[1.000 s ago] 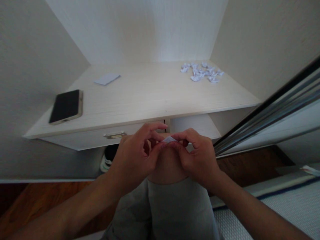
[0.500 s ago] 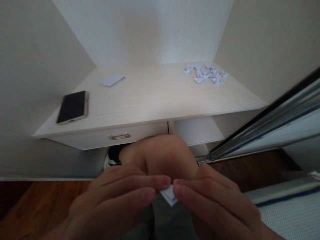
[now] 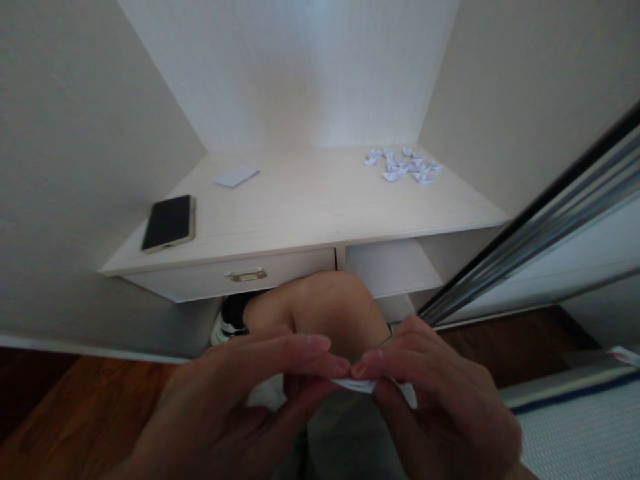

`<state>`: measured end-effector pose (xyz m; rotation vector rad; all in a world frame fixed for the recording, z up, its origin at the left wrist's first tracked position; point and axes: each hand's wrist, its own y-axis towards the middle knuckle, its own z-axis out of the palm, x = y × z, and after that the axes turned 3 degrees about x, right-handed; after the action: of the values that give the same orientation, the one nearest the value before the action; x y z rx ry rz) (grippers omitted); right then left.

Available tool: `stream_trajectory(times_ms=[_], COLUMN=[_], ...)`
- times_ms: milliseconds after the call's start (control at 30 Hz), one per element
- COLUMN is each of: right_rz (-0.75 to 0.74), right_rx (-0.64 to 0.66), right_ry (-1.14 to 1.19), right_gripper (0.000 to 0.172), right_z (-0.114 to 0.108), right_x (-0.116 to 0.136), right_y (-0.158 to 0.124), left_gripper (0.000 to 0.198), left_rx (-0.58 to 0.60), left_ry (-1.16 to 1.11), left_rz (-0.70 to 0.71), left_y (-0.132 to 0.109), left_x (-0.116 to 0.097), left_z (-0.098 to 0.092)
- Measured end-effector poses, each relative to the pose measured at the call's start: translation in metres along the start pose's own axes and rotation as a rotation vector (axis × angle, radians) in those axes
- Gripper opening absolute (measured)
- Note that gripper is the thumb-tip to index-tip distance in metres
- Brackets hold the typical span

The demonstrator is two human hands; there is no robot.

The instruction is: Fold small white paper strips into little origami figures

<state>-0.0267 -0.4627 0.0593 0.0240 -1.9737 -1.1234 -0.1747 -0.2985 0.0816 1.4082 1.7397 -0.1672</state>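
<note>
Low in the view, just above the lap, a small folded white paper [image 3: 355, 385] is held between the two hands. The left hand [image 3: 245, 407] has its fingers drawn narrow, thumb below and fingertips above, pinching the paper's left end; the right hand [image 3: 445, 407] grips the right end the same way, the two sets of fingertips nearly meeting over it. Only a thin strip of the paper shows, as the fingers cover the rest.

Beyond the hands, a bare knee [image 3: 333, 303] rises between them and the bench [image 3: 290, 207], hiding part of the drawer [image 3: 290, 265] with its metal handle [image 3: 247, 275]. An open compartment [image 3: 393, 263] sits to the right of that drawer, and a black and white shoe [image 3: 227, 327] shows underneath, partly behind the leg.

On top, a dark-screened phone [image 3: 169, 222] lies near the left end, with a flat white sheet [image 3: 237, 176] behind it and well apart from the cluster of small crumpled-looking paper pieces [image 3: 403, 165] at the back right. Along the right side a metal track [image 3: 530, 230] slants past the bench's end; wooden floor [image 3: 65, 407] shows at lower left.
</note>
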Motion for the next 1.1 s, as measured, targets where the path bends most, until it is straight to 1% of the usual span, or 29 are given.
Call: stream_trajectory(times_ms=[67, 100, 167, 233, 300, 400, 467, 567, 633, 733, 867, 967, 1033, 1100], right_rz=[0.086, 0.146, 0.26, 0.313, 0.285, 0.204, 0.207, 0.24, 0.216, 0.094, -0.082, -0.117, -0.115, -0.108], right_rx=[-0.104, -0.138, -0.192, -0.221, -0.194, -0.132, -0.12, -0.056, -0.015, -0.044, -0.072, -0.08, -0.1, -0.109], right_ry=[0.109, 0.14, 0.175, 0.153, 0.091, 0.041, 0.076, 0.146, 0.179, 0.211, 0.207, 0.226, 0.26, 0.303], right_gripper=[0.038, 0.04, 0.038, 0.035, 0.032, 0.028, 0.027, 0.018, 0.017, 0.022, 0.022, 0.02, 0.02, 0.02], right_z=[0.009, 0.014, 0.024, 0.03, 0.034, 0.035, 0.033, 0.028, 0.025, 0.022, 0.023, 0.025, 0.026, 0.027], right_x=[-0.001, -0.001, -0.001, 0.001, 0.004, 0.012, 0.017, 0.024, 0.029, 0.035, 0.042, 0.047, 0.049, 0.051], right_y=[-0.008, -0.012, -0.022, -0.03, -0.036, -0.044, -0.048, -0.053, -0.055, -0.057, -0.059, -0.062, -0.064, -0.065], left_gripper=[0.032, 0.036, 0.039, 0.034, 0.032, 0.035, 0.035, 0.032, 0.032, 0.031, 0.032, 0.025, 0.018, 0.018], left_rx=[-0.092, -0.124, -0.193, -0.23, -0.25, -0.211, -0.18, -0.159, -0.145, -0.126, -0.115, -0.103, -0.142, -0.191], left_ry=[-0.066, -0.116, -0.207, -0.224, -0.161, -0.01, 0.065, 0.133, 0.141, 0.091, 0.05, 0.025, 0.03, 0.037], left_rz=[0.046, 0.013, -0.046, -0.086, -0.098, -0.04, 0.033, 0.126, 0.18, 0.235, 0.247, 0.244, 0.231, 0.219], left_y=[0.001, 0.0, -0.006, -0.013, -0.02, -0.031, -0.037, -0.043, -0.046, -0.054, -0.067, -0.076, -0.081, -0.085], left_x=[-0.011, -0.014, -0.018, -0.022, -0.025, -0.032, -0.037, -0.047, -0.056, -0.071, -0.085, -0.089, -0.089, -0.09], left_z=[0.01, 0.014, 0.021, 0.024, 0.023, 0.016, 0.012, 0.008, 0.006, 0.005, 0.002, 0.003, 0.007, 0.01])
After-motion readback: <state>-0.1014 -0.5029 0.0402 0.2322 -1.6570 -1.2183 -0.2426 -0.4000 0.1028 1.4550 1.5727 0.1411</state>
